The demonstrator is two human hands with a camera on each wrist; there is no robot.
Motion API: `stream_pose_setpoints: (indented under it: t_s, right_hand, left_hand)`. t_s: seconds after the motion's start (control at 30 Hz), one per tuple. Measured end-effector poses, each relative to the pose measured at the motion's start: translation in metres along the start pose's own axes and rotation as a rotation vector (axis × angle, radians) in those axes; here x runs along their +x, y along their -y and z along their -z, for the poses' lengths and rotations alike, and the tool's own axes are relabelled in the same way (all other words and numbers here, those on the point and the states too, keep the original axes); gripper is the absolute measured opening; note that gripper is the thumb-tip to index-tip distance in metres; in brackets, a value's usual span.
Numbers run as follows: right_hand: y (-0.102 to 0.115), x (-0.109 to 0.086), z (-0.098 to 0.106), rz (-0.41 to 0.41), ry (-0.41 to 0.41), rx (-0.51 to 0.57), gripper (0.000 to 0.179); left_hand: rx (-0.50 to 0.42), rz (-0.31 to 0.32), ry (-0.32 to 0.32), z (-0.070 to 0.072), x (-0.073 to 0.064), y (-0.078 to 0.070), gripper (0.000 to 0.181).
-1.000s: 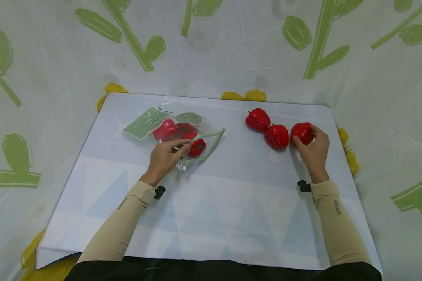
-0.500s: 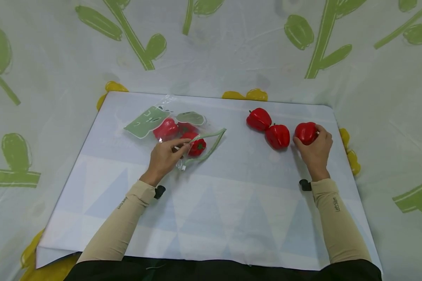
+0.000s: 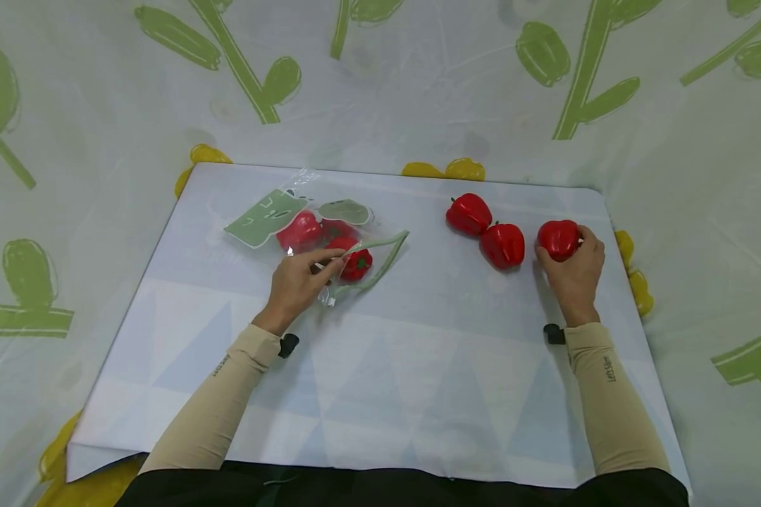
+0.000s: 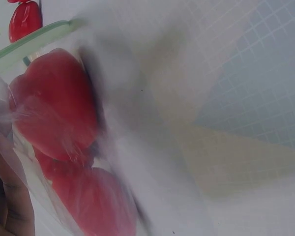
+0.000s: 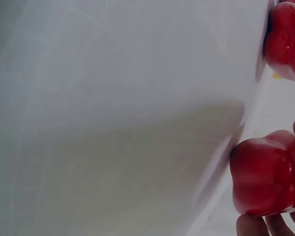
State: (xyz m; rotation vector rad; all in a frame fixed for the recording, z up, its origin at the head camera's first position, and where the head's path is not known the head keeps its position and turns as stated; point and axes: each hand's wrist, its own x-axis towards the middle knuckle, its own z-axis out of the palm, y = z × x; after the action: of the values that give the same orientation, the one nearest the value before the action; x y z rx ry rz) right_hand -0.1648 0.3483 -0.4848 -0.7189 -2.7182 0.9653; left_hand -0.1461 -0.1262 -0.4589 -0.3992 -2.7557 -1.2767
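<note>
A clear plastic bag [image 3: 375, 227] with green printing and a green zip edge lies at the left, several red bell peppers [image 3: 301, 231] inside it. My left hand [image 3: 297, 287] pinches the bag's near edge beside its mouth. In the left wrist view, the bagged peppers [image 4: 59, 105] show through the film, with fingers [image 4: 12, 191] at the left. At the right, my right hand [image 3: 573, 274] grips a red bell pepper [image 3: 558, 239] between thumb and fingers. The right wrist view has this pepper [image 5: 265, 174] at the table surface, fingertips [image 5: 252, 226] against its side.
Two more red peppers [image 3: 503, 246] sit together left of my right hand, toward the back. The white table cover [image 3: 380, 394] has pale blue triangles. Behind the table hangs a sheet with green leaf prints [image 3: 542, 53].
My right hand has drawn its pepper a little to the right, widening the gap from the two other peppers. The left hand and the bag have stayed in place.
</note>
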Motion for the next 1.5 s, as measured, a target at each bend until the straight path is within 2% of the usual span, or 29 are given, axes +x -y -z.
stream_pose_setpoints:
  t_s: [0.33,0.63,0.9,1.07,1.23,1.5]
  right_hand:
    - [-0.004,0.001,0.004,-0.028,0.002,0.030,0.087]
    - [-0.006,-0.003,0.009,-0.027,-0.033,0.087,0.084]
    - [0.004,-0.009,0.023,0.166,-0.145,0.161,0.076]
    - [0.019,-0.016,0.031,0.223,-0.130,0.214,0.075]
    - [0.038,-0.024,0.035,0.321,-0.141,0.238,0.076]
    - [0.058,-0.040,0.027,0.452,-0.098,0.269,0.078]
  left_hand:
    - [0.003,-0.003,-0.005,0.000,0.000,0.000,0.029]
    - [0.002,0.001,-0.010,0.000,0.000,-0.001,0.028]
    - [-0.006,0.007,-0.003,0.001,0.001,-0.001,0.029]
    - [-0.005,0.007,-0.003,0.001,0.001,0.000,0.029]
    - [0.001,0.006,-0.010,0.002,0.001,-0.001,0.028]
    - [0.008,0.008,-0.012,0.003,0.001,-0.002,0.028]
